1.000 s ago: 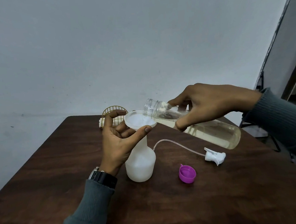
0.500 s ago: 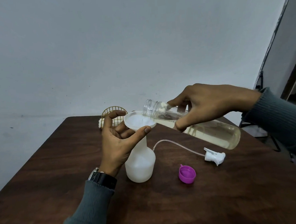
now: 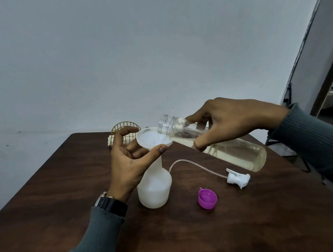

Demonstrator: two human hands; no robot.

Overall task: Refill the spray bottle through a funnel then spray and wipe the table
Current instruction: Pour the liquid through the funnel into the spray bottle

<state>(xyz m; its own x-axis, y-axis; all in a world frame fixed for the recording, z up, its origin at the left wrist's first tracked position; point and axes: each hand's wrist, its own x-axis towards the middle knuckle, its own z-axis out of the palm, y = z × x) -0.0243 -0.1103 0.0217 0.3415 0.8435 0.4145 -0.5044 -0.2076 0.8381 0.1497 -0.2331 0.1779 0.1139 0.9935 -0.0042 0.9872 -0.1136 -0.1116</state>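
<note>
Head view, and my left hand (image 3: 132, 163) is curled round the white funnel (image 3: 153, 139), thumb pressed to the rim on the near side, fingers cupping the far side and the neck below. My right hand (image 3: 232, 122) is clamped on the clear refill bottle (image 3: 225, 151), thumb under, fingers over the shoulder, so both hands are closed on something. The bottle is tipped nearly flat, mouth pointing toward nine o'clock and sitting just over the funnel's rim at its three o'clock edge. A thin thread of liquid runs from the lip into the bowl. Pale yellowish liquid lies along the bottle's lower side.

The funnel sits in the neck of the white spray bottle (image 3: 155, 187), which stands upright on the dark wooden table (image 3: 246, 228), roughly mid-table. How full it is I cannot tell through the cloudy plastic.

At four o'clock from the spray bottle, near it, lies a purple cap (image 3: 207, 198), open side up. Further out at three o'clock is the white trigger head (image 3: 238, 178), lying on its side, its clear dip tube (image 3: 195, 164) arcing back toward the bottle's shoulder.

At eleven o'clock, by the table's far edge, stands a gold wire holder (image 3: 124, 128) with a pale cloth (image 3: 110, 142) showing at its base, partly behind my left fingers. A black watch (image 3: 111, 204) sits on my left wrist.
</note>
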